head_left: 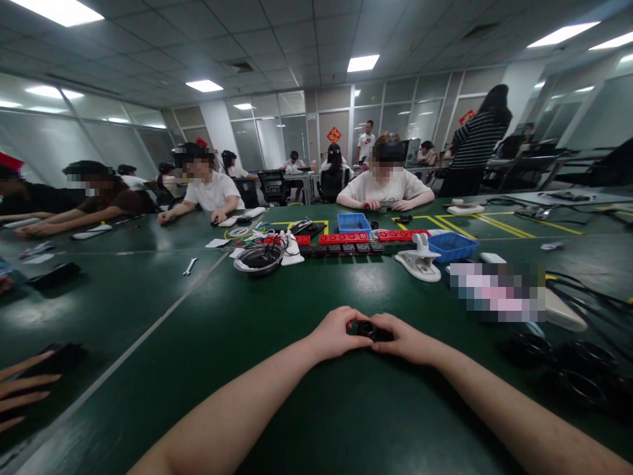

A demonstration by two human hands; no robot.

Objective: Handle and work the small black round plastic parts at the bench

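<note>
Between both hands is a small black part (366, 328) with a round, ring-like opening on top, low over the green table (277, 409). My left hand (339, 334) closes on its left side, thumb in front and fingers behind. From the other side my right hand (406, 338) grips it, the fingertips of both hands nearly meeting. Much of the part is hidden by the fingers. To the right of my right forearm lie several black ring-shaped parts (576, 386), blurred and dark.
Ahead stand a metal bowl (258, 269), red strips (343, 238), a white clip stand (420, 260), and blue trays (451, 247) (353, 223). A small wrench (190, 266) lies left. Cables (588, 297) run at right. A co-worker's hand (24, 389) is at far left; other people sit across.
</note>
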